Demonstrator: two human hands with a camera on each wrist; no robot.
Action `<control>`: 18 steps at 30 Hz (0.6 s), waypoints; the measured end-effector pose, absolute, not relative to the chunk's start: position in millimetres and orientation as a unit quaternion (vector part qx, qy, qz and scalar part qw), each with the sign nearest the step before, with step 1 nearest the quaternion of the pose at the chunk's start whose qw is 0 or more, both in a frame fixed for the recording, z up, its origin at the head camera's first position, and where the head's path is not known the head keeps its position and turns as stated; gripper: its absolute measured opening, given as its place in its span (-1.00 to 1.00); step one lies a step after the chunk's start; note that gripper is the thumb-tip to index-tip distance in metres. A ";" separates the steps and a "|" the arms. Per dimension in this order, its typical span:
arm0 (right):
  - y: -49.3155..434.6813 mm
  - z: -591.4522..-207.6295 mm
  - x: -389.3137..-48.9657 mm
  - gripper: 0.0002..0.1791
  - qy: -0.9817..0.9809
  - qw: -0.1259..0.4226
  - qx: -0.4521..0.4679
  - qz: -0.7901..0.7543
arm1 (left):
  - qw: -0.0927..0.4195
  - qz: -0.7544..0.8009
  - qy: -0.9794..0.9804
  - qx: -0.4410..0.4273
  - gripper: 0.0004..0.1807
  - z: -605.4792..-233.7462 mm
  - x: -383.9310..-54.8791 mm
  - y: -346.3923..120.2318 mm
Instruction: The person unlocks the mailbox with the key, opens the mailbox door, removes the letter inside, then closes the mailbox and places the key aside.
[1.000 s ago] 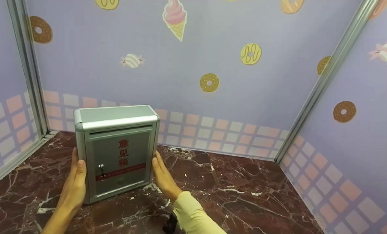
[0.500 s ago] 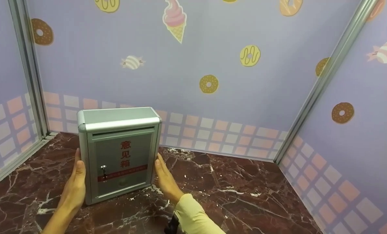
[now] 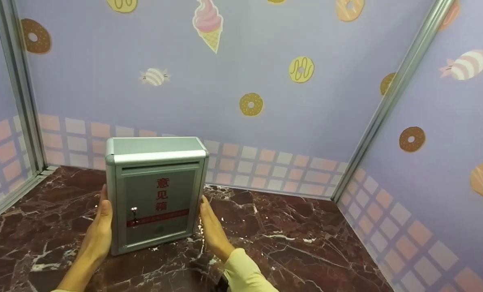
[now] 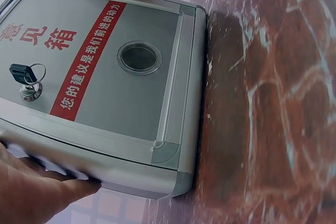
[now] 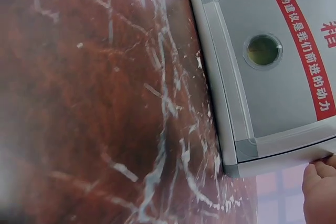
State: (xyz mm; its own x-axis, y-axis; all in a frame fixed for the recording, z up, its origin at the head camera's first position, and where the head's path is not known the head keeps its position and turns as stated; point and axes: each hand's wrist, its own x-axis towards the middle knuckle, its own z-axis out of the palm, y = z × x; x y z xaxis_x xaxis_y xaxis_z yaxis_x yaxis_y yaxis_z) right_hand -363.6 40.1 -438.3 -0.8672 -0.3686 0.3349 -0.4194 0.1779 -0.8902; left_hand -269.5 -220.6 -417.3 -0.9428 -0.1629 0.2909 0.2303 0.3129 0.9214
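A grey metal suggestion box (image 3: 160, 190) with a slot near its top and red lettering stands upright on the marbled tabletop. A black-headed key (image 4: 22, 73) on a ring hangs from the lock (image 4: 30, 92) in its door. Lower on the door is a round window (image 5: 262, 51). My left hand (image 3: 97, 233) lies against the box's left side, thumb towards the front edge. Against the opposite side, low down, my right hand (image 3: 215, 227) presses with its fingers straight. The box hides part of the left fingers.
The dark red marbled tabletop (image 3: 298, 243) extends to the right of the box. Behind it rises a lilac wall (image 3: 274, 89) printed with sweets. Metal corner posts (image 3: 387, 109) stand at both sides.
Between both hands, the box has moved to the right along the tabletop and turned slightly. The hands moved with it, and the head view has shifted a little to the right.
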 end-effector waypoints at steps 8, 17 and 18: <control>57.4 -442.7 -360.3 -0.36 -0.763 0.040 0.250 0.595 | 0.164 -0.586 -0.793 -0.032 -0.44 -418.5 -275.6 -206.2; 80.8 -444.8 -352.1 -0.39 -0.750 0.057 0.249 0.610 | 0.161 -0.592 -0.789 -0.041 -0.44 -420.1 -282.4 -187.6; 84.1 -445.2 -350.7 -0.39 -0.751 0.058 0.243 0.612 | 0.160 -0.589 -0.791 -0.043 -0.44 -420.1 -283.5 -184.8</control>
State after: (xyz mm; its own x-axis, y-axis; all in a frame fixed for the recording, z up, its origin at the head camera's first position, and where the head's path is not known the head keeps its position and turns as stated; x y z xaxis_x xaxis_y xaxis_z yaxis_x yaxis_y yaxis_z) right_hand -350.7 84.1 -445.2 -0.8753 -0.2932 0.3845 -0.4358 0.1339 -0.8900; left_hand -283.5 -184.8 -420.1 -0.9448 -0.1213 0.3043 0.2570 0.3018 0.9181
